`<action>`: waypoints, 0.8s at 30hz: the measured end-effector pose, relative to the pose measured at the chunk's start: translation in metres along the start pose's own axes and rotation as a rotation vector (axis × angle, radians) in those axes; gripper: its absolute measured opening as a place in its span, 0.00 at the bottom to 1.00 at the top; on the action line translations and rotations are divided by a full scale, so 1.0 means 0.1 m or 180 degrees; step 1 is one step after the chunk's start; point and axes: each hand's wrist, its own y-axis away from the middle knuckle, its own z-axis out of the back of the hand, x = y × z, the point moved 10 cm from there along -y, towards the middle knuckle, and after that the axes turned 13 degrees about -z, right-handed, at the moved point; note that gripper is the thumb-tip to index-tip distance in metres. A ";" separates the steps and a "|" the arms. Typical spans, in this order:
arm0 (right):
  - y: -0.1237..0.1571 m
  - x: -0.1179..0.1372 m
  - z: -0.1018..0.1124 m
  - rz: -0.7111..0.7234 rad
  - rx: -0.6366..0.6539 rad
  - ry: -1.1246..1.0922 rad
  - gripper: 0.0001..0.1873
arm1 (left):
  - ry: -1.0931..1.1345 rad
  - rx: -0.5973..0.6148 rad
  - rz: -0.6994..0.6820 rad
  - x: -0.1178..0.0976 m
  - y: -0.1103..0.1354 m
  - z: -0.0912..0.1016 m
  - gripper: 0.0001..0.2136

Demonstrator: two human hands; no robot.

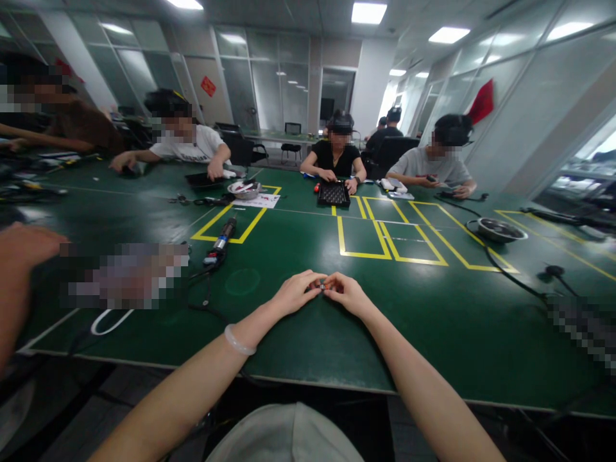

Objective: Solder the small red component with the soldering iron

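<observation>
My left hand [297, 292] and my right hand [347, 293] meet at the middle of the green table [433, 321], fingertips pinched together. Between the fingertips sits a tiny dark object [322, 288], too small to name. Both hands rest on or just above the table surface. A pale bangle [238, 341] circles my left wrist.
Yellow tape outlines [385, 237] mark the table. A soldering-type tool with a cable [220, 242] lies to the left, a metal bowl [500, 229] and black cables to the right. Several people sit at the far side; one has a black tray [333, 193]. Another person's arm [19, 282] enters at left.
</observation>
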 end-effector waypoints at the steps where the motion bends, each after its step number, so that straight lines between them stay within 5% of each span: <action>1: 0.00 0.01 0.00 0.0005 0.0002 0.0016 0.10 | 0.0009 -0.0004 -0.0012 0.00 0.00 0.00 0.17; 10: 0.01 0.03 0.01 -0.0033 -0.0039 0.0122 0.10 | -0.0064 0.0042 0.0032 0.00 0.01 0.03 0.16; 15: 0.02 0.06 0.05 -0.0062 -0.0115 0.0068 0.09 | -0.0207 -0.0188 0.0082 0.04 0.04 0.21 0.18; 19: 0.03 0.06 0.07 -0.0094 -0.0155 0.0071 0.09 | -0.0616 -0.0486 0.0370 0.28 0.13 0.53 0.18; 24: 0.03 0.06 0.07 -0.0103 -0.0125 0.0039 0.10 | -0.1822 -0.1075 0.1326 0.73 0.50 1.25 0.18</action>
